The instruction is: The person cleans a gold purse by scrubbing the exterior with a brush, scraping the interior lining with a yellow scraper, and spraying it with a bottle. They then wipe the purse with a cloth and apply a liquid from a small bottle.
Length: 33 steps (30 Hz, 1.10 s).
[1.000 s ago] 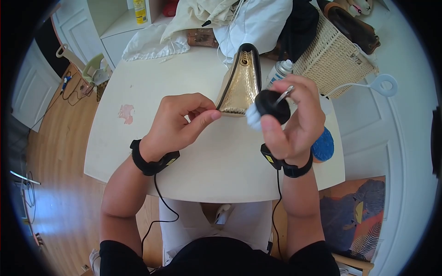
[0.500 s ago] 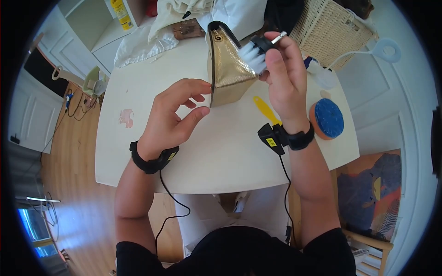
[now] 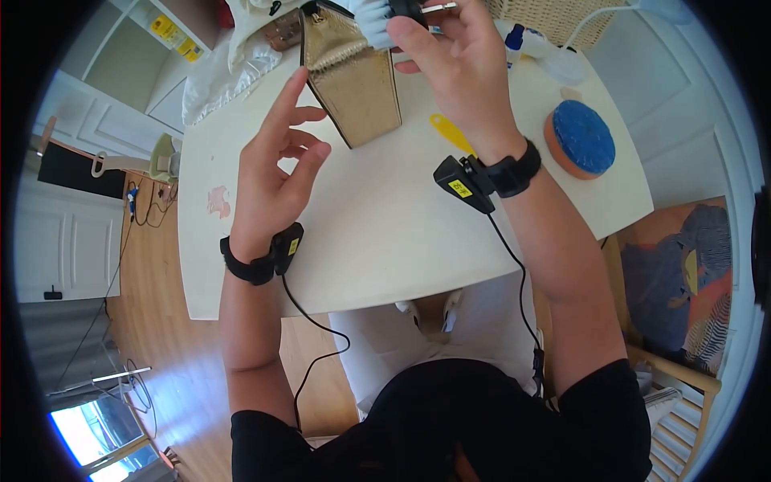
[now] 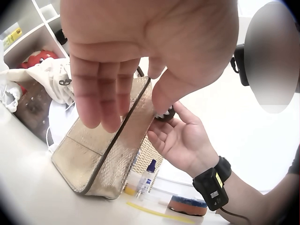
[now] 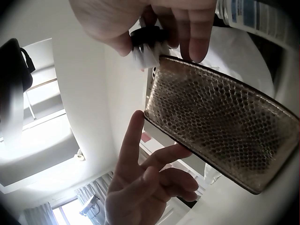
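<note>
A gold textured bag with dark edging (image 3: pixel 357 92) stands on the table in the head view, its upper part near the frame's top. My right hand (image 3: pixel 462 72) pinches a round black brush with pale bristles (image 3: pixel 373 22), held against or close by the bag's upper right edge. In the right wrist view the bristles (image 5: pixel 147 55) are beside one corner of the bag (image 5: pixel 220 122). My left hand (image 3: pixel 277 161) is at the bag's left side, index finger extended to its edge, the other fingers loosely bent and holding nothing.
On the table (image 3: pixel 385 241) lie a yellow-handled tool (image 3: pixel 451 132) and a round blue-and-orange pad (image 3: pixel 582 138). A small bottle with a blue cap (image 3: pixel 514 44) stands behind my right hand. A woven basket (image 3: pixel 554 18) and white cloth (image 3: pixel 221 84) are at the back.
The bag now shows its long gold side towards me and sits higher in the head view. My right hand with the brush has moved up and left; my left index finger has straightened.
</note>
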{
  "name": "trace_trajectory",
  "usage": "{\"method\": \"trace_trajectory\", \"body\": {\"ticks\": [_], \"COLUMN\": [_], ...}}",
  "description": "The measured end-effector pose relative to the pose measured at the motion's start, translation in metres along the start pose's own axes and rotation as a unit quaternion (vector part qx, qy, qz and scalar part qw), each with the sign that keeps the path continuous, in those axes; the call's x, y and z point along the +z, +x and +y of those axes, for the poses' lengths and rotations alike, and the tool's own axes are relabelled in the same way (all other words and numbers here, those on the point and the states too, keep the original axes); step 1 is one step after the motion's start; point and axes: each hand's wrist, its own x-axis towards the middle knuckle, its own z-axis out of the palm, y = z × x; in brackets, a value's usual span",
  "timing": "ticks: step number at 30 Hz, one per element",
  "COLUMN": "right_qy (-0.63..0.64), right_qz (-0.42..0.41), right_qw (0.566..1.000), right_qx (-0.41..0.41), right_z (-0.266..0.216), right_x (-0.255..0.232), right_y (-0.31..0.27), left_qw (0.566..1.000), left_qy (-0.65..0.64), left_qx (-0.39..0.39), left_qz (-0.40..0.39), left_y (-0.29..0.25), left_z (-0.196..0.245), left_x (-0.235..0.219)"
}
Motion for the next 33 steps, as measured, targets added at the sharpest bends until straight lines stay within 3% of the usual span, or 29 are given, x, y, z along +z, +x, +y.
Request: {"method": "trace_trajectory", "body": {"ticks": [4, 6, 7, 9, 10, 12, 13, 16, 17, 19, 20, 22, 23, 25, 27, 28, 30, 31, 33], "right_qy": [-0.06, -0.27, -0.269, -0.343, -0.342, -0.523, -0.522, -0.596, -0.598, -0.604, -0.608, -0.58, -0.582, -0.506, -0.493, -0.487, -0.439, -0.437, -0.367], "right_qz": [0.024, -0.041, -0.04, -0.086, -0.086, -0.128, -0.126, -0.245, -0.24, -0.284, -0.279, -0.23, -0.227, -0.254, -0.225, -0.242, -0.297, -0.294, -0.356], "right_qw": [0.995, 0.943, 0.944, 0.93, 0.93, 0.843, 0.843, 0.761, 0.761, 0.728, 0.728, 0.781, 0.78, 0.824, 0.84, 0.838, 0.845, 0.846, 0.858], "right_qx": [-0.074, -0.189, -0.188, -0.101, -0.102, 0.006, 0.005, 0.077, 0.075, 0.157, 0.151, 0.033, 0.023, 0.012, -0.028, -0.044, -0.074, -0.079, -0.053], "right_z": [-0.017, -0.029, -0.04, -0.063, -0.063, -0.061, -0.059, -0.045, -0.041, -0.036, -0.034, -0.036, -0.041, -0.054, -0.053, -0.054, -0.049, -0.049, -0.049], "right_x": [0.006, 0.0, 0.001, 0.003, 0.001, -0.003, -0.006, -0.018, -0.02, -0.022, -0.025, -0.027, -0.025, -0.017, -0.009, -0.006, -0.004, 0.0, 0.01], "right_y": [-0.004, -0.002, -0.005, -0.011, -0.011, -0.007, -0.007, -0.014, -0.015, -0.01, -0.011, -0.011, -0.01, -0.008, -0.011, -0.012, -0.015, -0.017, -0.025], "left_qw": [1.0, 1.0, 1.0, 1.0, 1.0, 1.0, 1.0, 1.0, 1.0, 1.0, 1.0, 1.0, 1.0, 1.0, 0.998, 0.998, 0.985, 0.985, 0.975], "left_qy": [0.009, 0.01, 0.008, 0.007, 0.005, 0.005, 0.006, -0.001, -0.009, -0.01, -0.01, -0.005, 0.0, -0.009, -0.002, 0.006, -0.025, -0.02, -0.053], "left_qx": [0.002, -0.003, -0.004, -0.004, -0.008, -0.011, -0.006, -0.002, -0.006, -0.009, -0.015, -0.01, -0.013, -0.022, 0.029, 0.035, 0.071, 0.075, 0.004], "left_qz": [0.006, 0.003, 0.005, 0.007, 0.006, 0.005, 0.002, -0.002, 0.001, 0.0, 0.003, 0.004, 0.001, 0.008, 0.059, 0.06, 0.154, 0.153, 0.215], "left_y": [-0.001, -0.001, -0.001, 0.0, 0.0, 0.001, 0.001, 0.001, 0.001, 0.0, 0.0, 0.0, 0.0, 0.0, 0.002, 0.002, 0.001, 0.001, 0.001], "left_z": [-0.004, -0.003, -0.003, -0.003, -0.003, -0.004, -0.004, -0.004, -0.004, -0.003, -0.003, -0.002, -0.001, -0.002, -0.002, -0.008, -0.021, -0.019, -0.016], "left_x": [0.001, 0.001, 0.001, 0.0, 0.0, -0.002, -0.002, 0.0, 0.001, 0.001, 0.001, 0.001, 0.0, 0.001, 0.004, 0.001, -0.009, -0.017, -0.034]}}
